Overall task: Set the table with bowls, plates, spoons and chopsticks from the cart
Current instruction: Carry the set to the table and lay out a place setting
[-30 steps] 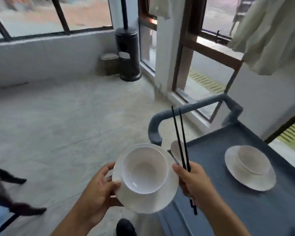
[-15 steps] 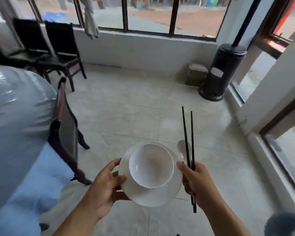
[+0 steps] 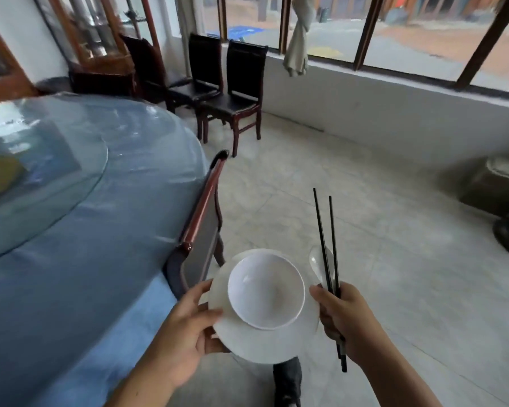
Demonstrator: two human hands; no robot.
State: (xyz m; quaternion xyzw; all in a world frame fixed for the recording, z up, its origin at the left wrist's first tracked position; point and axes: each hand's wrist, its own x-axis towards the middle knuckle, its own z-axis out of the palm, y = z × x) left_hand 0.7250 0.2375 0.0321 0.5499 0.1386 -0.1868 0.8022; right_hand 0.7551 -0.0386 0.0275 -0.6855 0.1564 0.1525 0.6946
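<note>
Now turns from cart to table's (image 3: 71, 230) edge (chair (image 3: 200, 218) between), gripping plate (image 3: 262, 345) with bowl (image 3: 266, 292) in left hand (image 3: 185, 333), chopsticks (image 3: 323, 230) and spoon (image 3: 316, 261) in right hand (image 3: 344, 318), ready for laying.

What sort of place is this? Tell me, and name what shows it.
Probably a restaurant dining room, perhaps a private one. A large round table under a blue cloth carries a glass turntable, dark dining chairs stand by the window wall, and a glass-fronted wooden cabinet stands in the corner.
</note>
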